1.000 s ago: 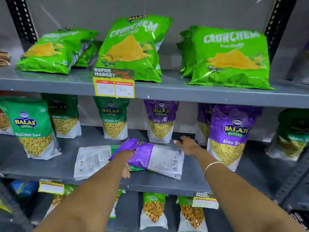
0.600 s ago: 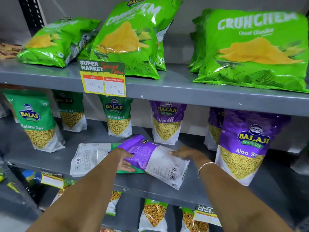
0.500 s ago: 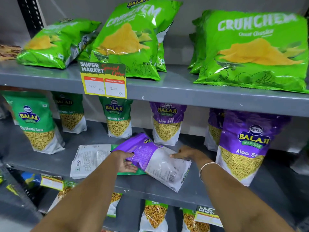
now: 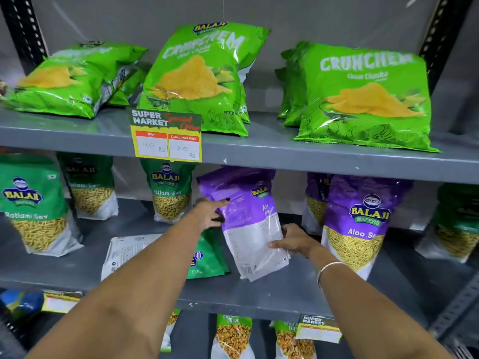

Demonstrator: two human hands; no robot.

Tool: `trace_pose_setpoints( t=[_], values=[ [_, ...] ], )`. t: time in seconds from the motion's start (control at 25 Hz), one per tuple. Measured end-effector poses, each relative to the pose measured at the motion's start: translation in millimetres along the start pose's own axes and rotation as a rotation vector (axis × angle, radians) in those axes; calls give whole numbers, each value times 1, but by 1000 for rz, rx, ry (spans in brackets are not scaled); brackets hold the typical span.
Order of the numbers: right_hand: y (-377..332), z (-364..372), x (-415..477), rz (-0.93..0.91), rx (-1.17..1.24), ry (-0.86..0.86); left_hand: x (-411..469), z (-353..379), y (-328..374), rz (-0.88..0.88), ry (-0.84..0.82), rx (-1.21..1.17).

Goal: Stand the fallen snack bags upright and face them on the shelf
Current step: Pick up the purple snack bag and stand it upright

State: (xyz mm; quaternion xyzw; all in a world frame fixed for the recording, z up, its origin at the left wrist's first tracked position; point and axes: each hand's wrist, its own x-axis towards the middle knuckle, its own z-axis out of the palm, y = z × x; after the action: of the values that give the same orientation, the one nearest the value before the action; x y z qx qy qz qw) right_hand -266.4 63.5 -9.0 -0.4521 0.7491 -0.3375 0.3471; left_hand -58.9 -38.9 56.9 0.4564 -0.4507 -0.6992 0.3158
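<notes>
A purple Aloo Sev bag [image 4: 248, 218] is raised nearly upright above the middle shelf [image 4: 259, 294], its back side toward me, tilted a little. My left hand [image 4: 210, 213] grips its upper left edge. My right hand [image 4: 293, 240] holds its lower right part. Under my left forearm a green Ratlami Sev bag [image 4: 207, 257] lies flat, back side up, its white end [image 4: 124, 252] pointing left.
Upright green Ratlami Sev bags [image 4: 31, 206] stand left, a purple Aloo Sev bag [image 4: 363, 224] right. The top shelf holds Crunchem chip bags [image 4: 363, 97], one fallen at left [image 4: 67, 79]. A price tag [image 4: 166, 138] hangs from its edge. More bags [image 4: 233, 335] stand below.
The purple bag lay flat on top of the green one. Both hands have taken hold of it and lifted it almost upright, uncovering more of the green bag.
</notes>
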Motion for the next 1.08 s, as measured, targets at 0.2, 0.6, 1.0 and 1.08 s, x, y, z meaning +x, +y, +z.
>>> trace_pose_setpoints(
  t=[0.2,0.6,1.0,1.08],
  values=[
    [17,26,10,-67,110,286,10,23,15,220,-71,143],
    [15,36,26,-9,71,300,24,-7,-8,57,-168,356],
    [12,40,21,123,286,140,34,-23,-41,-11,-251,517],
    [8,40,18,94,190,13,36,-16,-48,2,-246,503]
  ],
)
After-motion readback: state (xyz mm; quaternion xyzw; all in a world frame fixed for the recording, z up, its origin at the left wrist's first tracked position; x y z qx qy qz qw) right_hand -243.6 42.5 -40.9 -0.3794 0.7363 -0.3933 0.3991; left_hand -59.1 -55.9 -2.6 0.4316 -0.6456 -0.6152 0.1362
